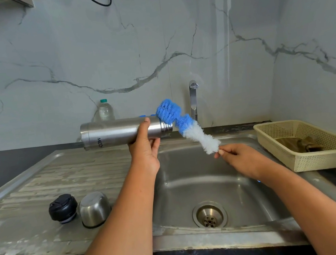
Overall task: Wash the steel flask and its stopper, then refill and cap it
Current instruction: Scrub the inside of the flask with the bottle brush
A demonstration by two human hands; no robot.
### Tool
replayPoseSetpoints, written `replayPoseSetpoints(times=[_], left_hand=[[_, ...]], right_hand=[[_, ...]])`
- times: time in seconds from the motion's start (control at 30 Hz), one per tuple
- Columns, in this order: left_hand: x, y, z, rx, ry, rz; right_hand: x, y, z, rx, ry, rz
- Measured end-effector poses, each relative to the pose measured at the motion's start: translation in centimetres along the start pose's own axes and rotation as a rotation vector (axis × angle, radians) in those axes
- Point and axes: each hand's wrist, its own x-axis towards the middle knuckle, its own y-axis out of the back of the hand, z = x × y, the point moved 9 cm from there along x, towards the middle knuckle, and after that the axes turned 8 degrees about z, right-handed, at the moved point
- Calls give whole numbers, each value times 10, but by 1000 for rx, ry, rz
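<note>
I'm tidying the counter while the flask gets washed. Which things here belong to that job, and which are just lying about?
In the job: steel flask in left hand; bottle brush pinched by right hand; black stopper; steel cap; tap; sink.
Lying about: plastic water bottle; cream basket holding a brown cloth.

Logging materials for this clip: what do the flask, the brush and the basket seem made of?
The flask: brushed steel, dull metallic sheen. The brush: probably synthetic bristles, fluffy blue and white tufts. The basket: likely plastic, cream, perforated mesh walls.
</note>
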Motion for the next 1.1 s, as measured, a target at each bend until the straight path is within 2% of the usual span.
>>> replayPoseSetpoints(times=[0.13, 0.4, 0.6, 0.7, 0.93, 1.1], left_hand=[[-2, -6, -2, 38, 22, -60], [-6, -10, 0, -116, 81, -92], [1, -2, 8, -134, 59, -56], [3, 0, 12, -161, 41, -45], [1, -5, 1, 32, 10, -48], [10, 1, 9, 24, -25, -34]], right_hand=[[-1, 6, -3, -35, -17, 30], [-6, 3, -13, -61, -2, -3], [-20, -17, -17, 130, -106, -234], [-24, -21, -21, 151, -103, -279], [-26, -25, -26, 238, -129, -266], [-28, -10, -30, 200, -94, -278]])
